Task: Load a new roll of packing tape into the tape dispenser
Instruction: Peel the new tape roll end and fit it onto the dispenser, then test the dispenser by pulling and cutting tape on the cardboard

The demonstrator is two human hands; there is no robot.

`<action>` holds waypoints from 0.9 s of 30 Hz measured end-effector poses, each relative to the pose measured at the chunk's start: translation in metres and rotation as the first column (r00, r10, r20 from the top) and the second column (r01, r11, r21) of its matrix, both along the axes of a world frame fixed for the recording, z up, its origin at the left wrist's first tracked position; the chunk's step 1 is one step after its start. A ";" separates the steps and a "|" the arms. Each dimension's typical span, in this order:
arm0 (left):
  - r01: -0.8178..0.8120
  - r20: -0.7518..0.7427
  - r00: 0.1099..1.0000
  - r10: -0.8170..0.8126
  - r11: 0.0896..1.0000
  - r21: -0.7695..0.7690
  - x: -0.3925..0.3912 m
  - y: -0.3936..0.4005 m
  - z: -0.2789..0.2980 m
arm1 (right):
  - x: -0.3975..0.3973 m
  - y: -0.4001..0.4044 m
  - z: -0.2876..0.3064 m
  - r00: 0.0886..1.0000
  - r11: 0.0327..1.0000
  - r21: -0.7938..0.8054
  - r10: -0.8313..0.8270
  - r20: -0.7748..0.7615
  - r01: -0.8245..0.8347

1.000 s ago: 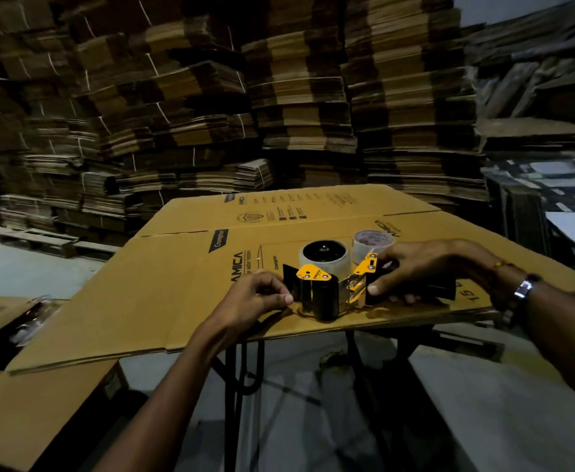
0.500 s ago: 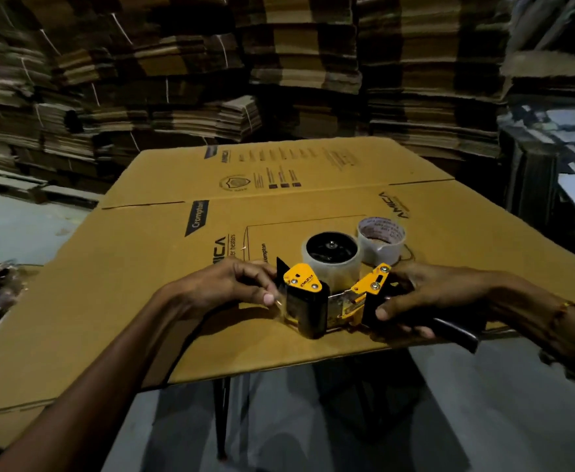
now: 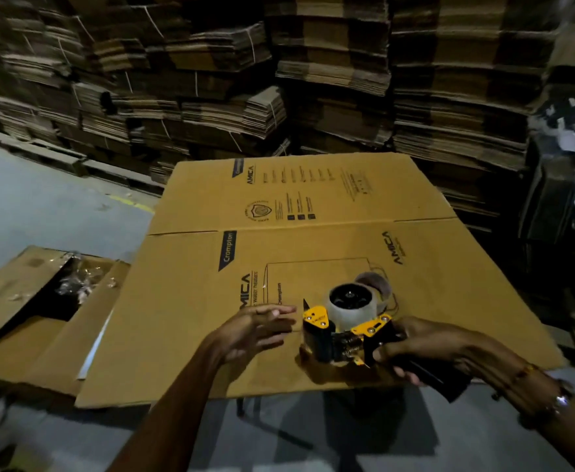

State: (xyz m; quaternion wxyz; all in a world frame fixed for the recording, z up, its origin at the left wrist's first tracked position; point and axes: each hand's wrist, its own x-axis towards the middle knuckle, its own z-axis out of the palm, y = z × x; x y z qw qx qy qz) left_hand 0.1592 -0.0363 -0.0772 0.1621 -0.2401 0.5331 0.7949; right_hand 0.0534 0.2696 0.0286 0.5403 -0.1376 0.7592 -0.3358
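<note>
Near the front edge of the flat brown cardboard surface (image 3: 313,199): black-and-yellow metal tape dispenser (image 3: 342,338), clear roll of packing tape (image 3: 352,306) seated on its hub.
Right hand (image 3: 425,349): grip wrapped round the dispenser's black handle.
Left hand (image 3: 255,330): fingers relaxed, just beside the dispenser, holding nothing.
Handling: stiff, fairly light body; probably sharp blade end, sticky tape tail.
Hold: handle, then tape's loose end.
</note>
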 end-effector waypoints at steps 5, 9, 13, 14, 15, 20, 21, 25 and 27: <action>-0.232 0.005 0.969 0.247 0.914 -0.332 0.024 0.032 0.023 | -0.004 0.016 0.014 0.999 0.997 0.067 0.035 0.015 -0.036; -0.100 0.073 0.989 0.128 0.948 -0.303 0.048 0.048 0.021 | 0.000 0.022 0.013 0.999 0.994 0.105 0.013 0.047 -0.018; 0.023 0.165 0.986 0.019 0.968 -0.249 0.045 0.053 0.009 | 0.011 0.016 0.008 0.999 0.993 0.106 -0.042 -0.009 0.042; 0.042 0.182 0.983 -0.001 0.974 -0.221 0.041 0.053 0.008 | 0.016 0.014 0.007 0.997 0.992 0.099 -0.068 -0.040 0.072; 0.052 0.193 0.981 -0.016 0.982 -0.180 0.036 0.052 0.008 | 0.021 0.011 0.006 0.992 0.990 0.092 -0.104 -0.076 0.110; 0.150 0.236 0.962 -0.136 0.988 -0.043 0.008 0.039 0.012 | 0.054 0.000 -0.002 0.931 0.950 0.033 -0.298 -0.211 0.312; 0.173 0.239 0.957 -0.161 0.984 -0.028 0.005 0.036 0.013 | 0.062 -0.004 -0.002 0.914 0.937 0.030 -0.333 -0.231 0.348; 0.265 0.241 0.932 -0.270 0.963 0.056 -0.007 0.025 0.015 | 0.089 -0.022 -0.004 0.854 0.922 0.084 -0.311 -0.416 0.377; 0.328 0.240 0.911 -0.334 0.942 0.068 -0.015 0.020 0.012 | 0.100 -0.029 -0.003 0.831 0.931 0.147 -0.216 -0.512 0.333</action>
